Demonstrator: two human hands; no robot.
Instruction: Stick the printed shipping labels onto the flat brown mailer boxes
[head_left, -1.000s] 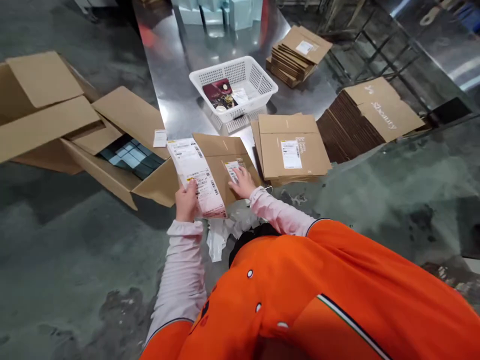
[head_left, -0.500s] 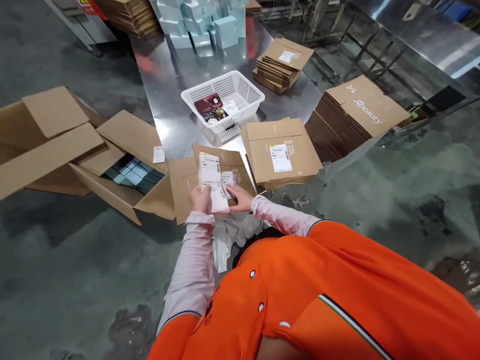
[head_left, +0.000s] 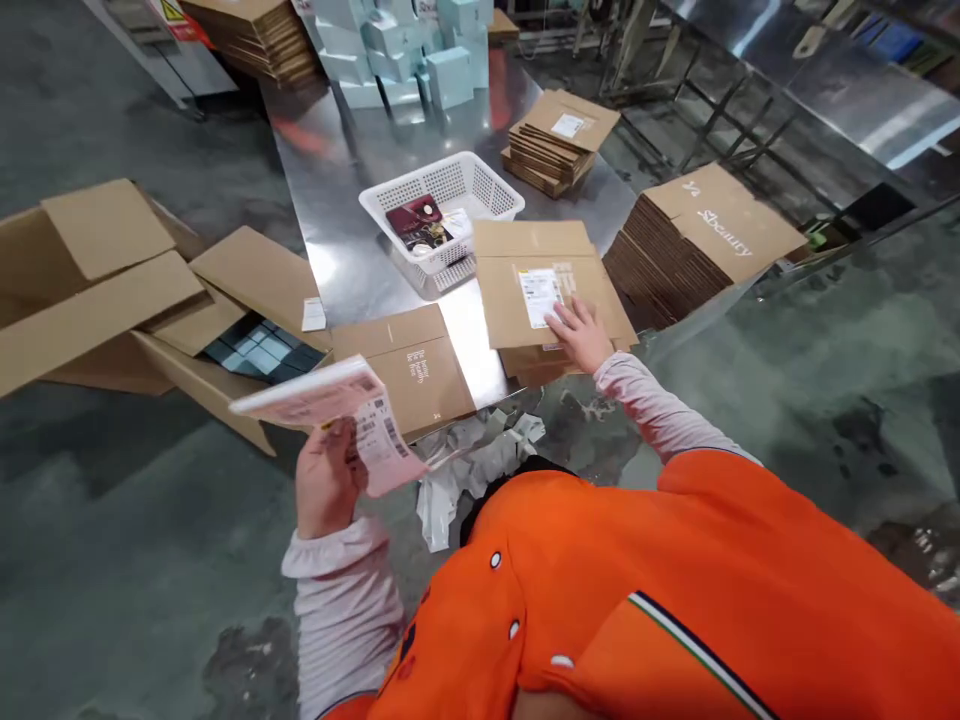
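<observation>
My left hand (head_left: pixel 328 478) is closed on a folded strip of shipping labels (head_left: pixel 382 430), with a pink backing side showing. It is raised in front of the table's near edge. My right hand (head_left: pixel 581 335) lies with fingers spread on a flat cardboard box (head_left: pixel 532 240), touching the lower right of its white shipping label (head_left: pixel 536 292). That box is on top of a small pile of similar flat boxes. Between the hands, another flat cardboard box (head_left: pixel 424 350) with white print and no visible label lies at the table's near left corner.
A white perforated basket (head_left: pixel 469 165) holds dark red printed packs. Flat-box stacks stand at right (head_left: pixel 720 225) and behind (head_left: pixel 562 120). Pale blue boxes (head_left: pixel 450 78) sit at the table's (head_left: pixel 300 180) far end. An open carton (head_left: pixel 255 265) of dark boxes stands left; crumpled plastic (head_left: pixel 480 465) hangs below.
My left hand has moved left and up with the labels. My right hand has left them for the right-hand pile. The labelled box from the left corner now appears on that pile.
</observation>
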